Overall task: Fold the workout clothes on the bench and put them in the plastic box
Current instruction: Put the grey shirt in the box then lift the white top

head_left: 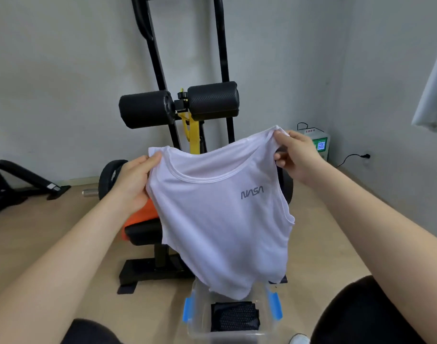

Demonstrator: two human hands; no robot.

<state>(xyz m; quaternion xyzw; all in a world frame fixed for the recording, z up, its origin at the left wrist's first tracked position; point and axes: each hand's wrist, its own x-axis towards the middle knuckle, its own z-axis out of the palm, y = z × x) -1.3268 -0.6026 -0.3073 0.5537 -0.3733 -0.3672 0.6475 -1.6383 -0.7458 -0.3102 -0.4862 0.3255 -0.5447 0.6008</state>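
A white sleeveless NASA shirt (222, 219) hangs spread in the air in front of me. My left hand (133, 181) pinches its left shoulder strap and my right hand (295, 153) pinches its right strap. Its hem dangles just over the clear plastic box (269, 316) with blue latches on the floor. A folded black mesh garment (234, 317) lies inside the box. Behind the shirt, an orange garment (141, 216) lies on the black bench seat (144, 234), mostly hidden by the shirt and my left hand.
The bench's black roller pads (179, 105) and upright frame stand against the grey wall. A barbell weight plate (110, 175) sits behind the bench. A small white and green device (317, 142) with cables stands in the right corner. My knees frame the box.
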